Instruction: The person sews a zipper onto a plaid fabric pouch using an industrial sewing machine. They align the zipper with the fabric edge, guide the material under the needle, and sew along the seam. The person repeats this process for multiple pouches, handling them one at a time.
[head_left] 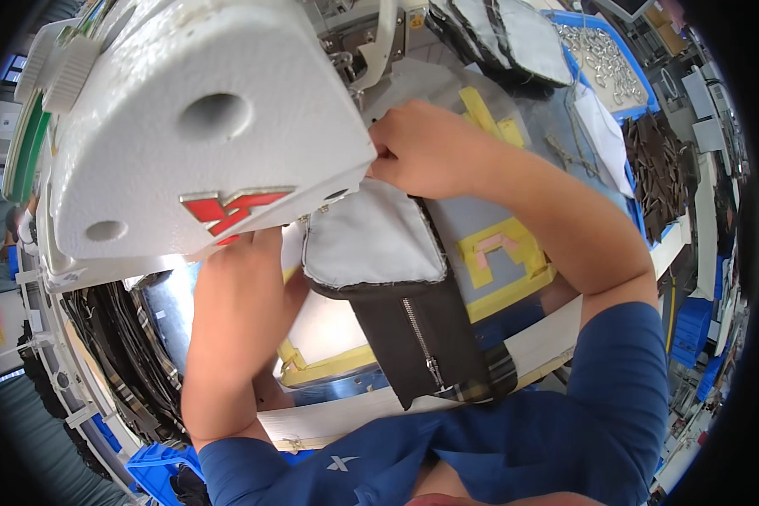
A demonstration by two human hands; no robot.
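A white sewing machine head (152, 160) fills the upper left and covers part of the work. Under it lies a sewn fabric piece (375, 240) with a white panel, dark edges and a black side strip. A metal zipper (417, 337) runs along that strip, which hangs over the table's near edge. My left hand (240, 295) reaches under the machine at the panel's left side, its fingertips hidden. At the panel's far edge is my right hand (426, 152), fingers curled closed; the machine head hides what they pinch.
Similar white-and-black pieces (514, 38) lie at the far side. A blue tray (607, 63) of metal rings stands far right, near a heap of brown strips (662, 169). Yellow tape (514, 299) marks the table. Dark folded fabric (126, 346) is stacked left.
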